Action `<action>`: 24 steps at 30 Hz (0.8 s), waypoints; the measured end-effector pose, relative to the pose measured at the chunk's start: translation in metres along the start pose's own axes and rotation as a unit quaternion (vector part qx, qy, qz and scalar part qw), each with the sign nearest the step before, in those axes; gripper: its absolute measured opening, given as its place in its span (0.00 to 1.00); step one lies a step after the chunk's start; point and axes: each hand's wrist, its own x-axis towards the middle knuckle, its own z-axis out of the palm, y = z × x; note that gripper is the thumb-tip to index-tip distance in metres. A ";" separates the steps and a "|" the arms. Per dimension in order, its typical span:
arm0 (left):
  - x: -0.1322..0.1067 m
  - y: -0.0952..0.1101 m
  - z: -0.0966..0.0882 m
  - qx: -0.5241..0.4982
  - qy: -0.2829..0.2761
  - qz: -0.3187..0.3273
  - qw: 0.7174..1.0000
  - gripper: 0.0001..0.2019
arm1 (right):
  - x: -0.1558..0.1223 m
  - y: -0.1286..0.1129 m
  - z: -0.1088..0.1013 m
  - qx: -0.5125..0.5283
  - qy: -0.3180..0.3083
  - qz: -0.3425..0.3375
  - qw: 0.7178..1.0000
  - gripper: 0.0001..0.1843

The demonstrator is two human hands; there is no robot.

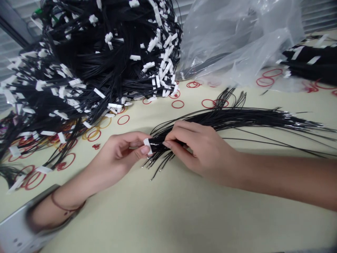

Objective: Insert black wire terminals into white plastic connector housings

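My left hand (123, 151) pinches a white connector (147, 146) between thumb and fingers, at the left end of some black wires. Just to its right, my right hand (202, 149) is closed, with thumb and forefinger pressed together on the thin black wires by the connector. Beneath and behind both hands lies a loose bundle of black wires (237, 117). Its right end fans out into shiny bare tips (295, 121), and more metal tips stick out below the connector. My curled right fingers hide part of the wires.
A large heap of black wires with white connectors (105, 59) fills the back left. Clear plastic bags (237, 42) stand at the back, and another dark wire bundle (313, 63) lies at the right. Red rubber bands (178, 104) are scattered across the pale table (197, 218).
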 end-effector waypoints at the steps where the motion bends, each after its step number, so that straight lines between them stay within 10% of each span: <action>1: 0.000 0.000 0.000 -0.001 -0.001 -0.002 1.000 0.03 | 0.000 0.000 0.000 -0.003 -0.002 -0.001 1.000 0.12; 24: -0.002 -0.004 0.000 0.029 0.008 0.006 1.000 0.04 | 0.000 0.002 0.000 -0.029 -0.014 -0.042 0.999 0.11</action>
